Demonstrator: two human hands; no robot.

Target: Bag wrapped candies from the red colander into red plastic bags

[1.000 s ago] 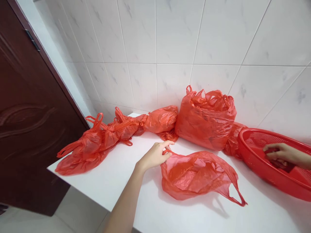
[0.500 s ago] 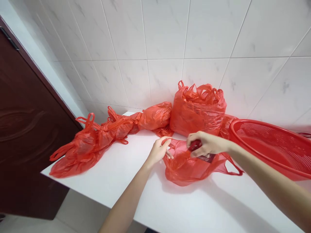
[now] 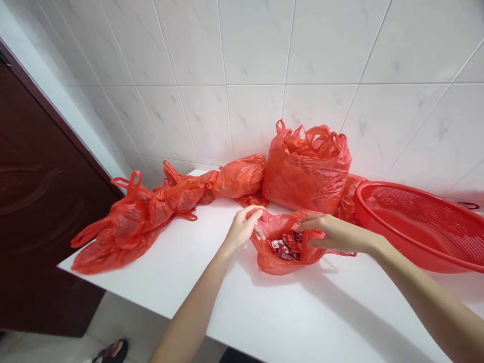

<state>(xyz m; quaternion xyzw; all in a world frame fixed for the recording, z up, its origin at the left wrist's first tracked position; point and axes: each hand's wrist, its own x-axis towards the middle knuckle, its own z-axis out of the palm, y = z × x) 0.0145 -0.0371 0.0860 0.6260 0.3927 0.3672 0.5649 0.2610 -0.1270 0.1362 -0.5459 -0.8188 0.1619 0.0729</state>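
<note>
A thin red plastic bag stands on the white table with its mouth spread wide. Inside it lie several small red wrapped packets, some with white print. My left hand pinches the bag's left rim between thumb and fingers. Over the right side of the bag's mouth is my right hand, its fingers stretched out and apart, with no packet seen in it. Its fingertips are at the bag's right edge; whether they touch the plastic I cannot tell.
A big full red bag stands by the tiled wall. Several tied red bags lie in a row to the left. At right is a red perforated basket. The white table ends at the front, near a dark door.
My right hand has let go of the red packets, which now lie in the bag, and its fingers have opened. The bag's mouth is wider. My left hand keeps its hold on the rim.
</note>
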